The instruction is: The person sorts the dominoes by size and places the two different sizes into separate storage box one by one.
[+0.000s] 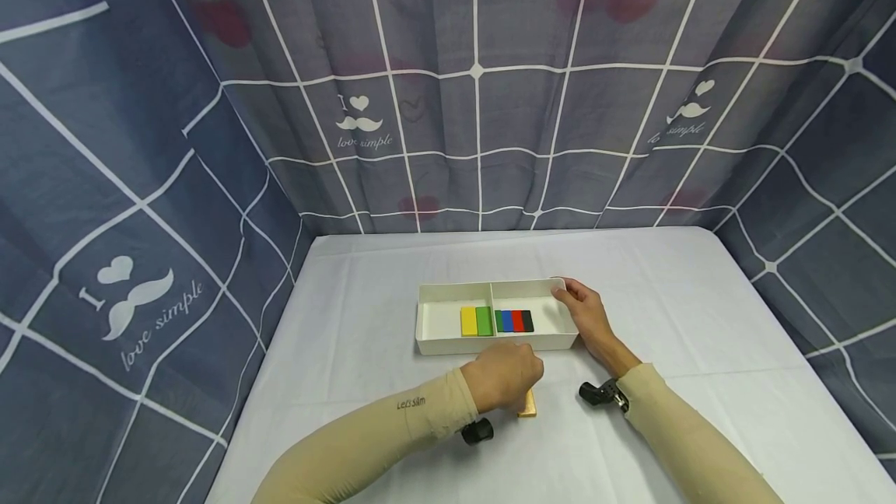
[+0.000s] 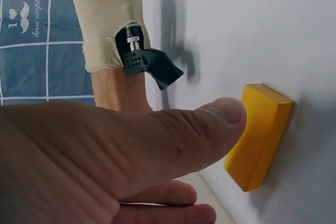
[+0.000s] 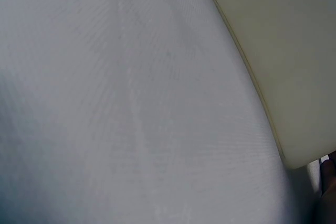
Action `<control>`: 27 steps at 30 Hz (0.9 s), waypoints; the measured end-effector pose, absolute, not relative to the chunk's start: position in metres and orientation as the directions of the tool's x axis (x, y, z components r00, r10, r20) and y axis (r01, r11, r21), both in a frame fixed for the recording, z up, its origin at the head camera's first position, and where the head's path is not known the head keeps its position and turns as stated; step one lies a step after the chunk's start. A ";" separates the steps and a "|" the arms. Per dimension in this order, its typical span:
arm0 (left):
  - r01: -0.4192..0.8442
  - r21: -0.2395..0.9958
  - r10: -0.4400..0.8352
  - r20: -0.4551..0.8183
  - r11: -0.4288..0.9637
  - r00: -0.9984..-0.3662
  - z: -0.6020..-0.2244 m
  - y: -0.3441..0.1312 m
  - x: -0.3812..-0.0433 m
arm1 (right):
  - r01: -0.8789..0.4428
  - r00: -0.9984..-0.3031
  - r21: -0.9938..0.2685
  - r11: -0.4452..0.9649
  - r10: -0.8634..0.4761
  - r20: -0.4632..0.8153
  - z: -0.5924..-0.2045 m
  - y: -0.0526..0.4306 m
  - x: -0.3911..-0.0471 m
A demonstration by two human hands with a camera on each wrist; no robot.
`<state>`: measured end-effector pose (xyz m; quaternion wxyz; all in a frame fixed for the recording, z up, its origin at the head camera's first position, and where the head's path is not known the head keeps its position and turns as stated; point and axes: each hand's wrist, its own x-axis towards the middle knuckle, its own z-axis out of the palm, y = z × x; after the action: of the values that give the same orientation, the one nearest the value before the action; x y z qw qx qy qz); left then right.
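Observation:
A yellow block [image 1: 528,404] lies on the white table in front of the white box. My left hand [image 1: 500,376] is bent down over it, and its thumb [image 2: 210,124] overlaps the block's edge in the left wrist view. The index finger is hidden there, so whether the hand pinches the block cannot be told. The right hand [image 1: 590,321] grips the right end of the white two-compartment box [image 1: 455,346], its thumb over the rim. Inside the box, yellow [image 1: 468,321] and light green [image 1: 484,321] pieces sit left of the divider. Dark green, blue [image 1: 507,321], red [image 1: 517,321] and black [image 1: 527,321] ones sit right.
The white cloth-covered table [image 1: 364,317] extends around the box. A checked blue-grey curtain [image 1: 434,115] encloses its back and sides. Black wrist-worn devices [image 1: 478,432] show at both cuffs. The box wall [image 3: 283,77] fills the right wrist view's upper right.

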<state>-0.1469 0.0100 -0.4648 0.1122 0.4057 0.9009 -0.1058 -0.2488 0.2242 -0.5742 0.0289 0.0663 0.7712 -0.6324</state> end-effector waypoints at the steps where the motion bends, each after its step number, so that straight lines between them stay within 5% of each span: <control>1: 0.753 -0.099 0.707 -0.286 0.650 -0.647 -0.466 0.010 -0.147 | 0.140 -0.989 -0.971 0.193 0.067 -0.129 -0.574 0.224 -0.249; 27: 0.736 -0.065 0.692 -0.293 0.674 -0.660 -0.486 0.014 -0.146 | 0.157 -0.986 -0.969 0.188 0.078 -0.145 -0.574 0.225 -0.250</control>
<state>-0.1459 0.0137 -0.4862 0.1226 0.3937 0.9066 -0.0893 -0.2497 0.2249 -0.5741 0.0314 0.0763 0.7701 -0.6326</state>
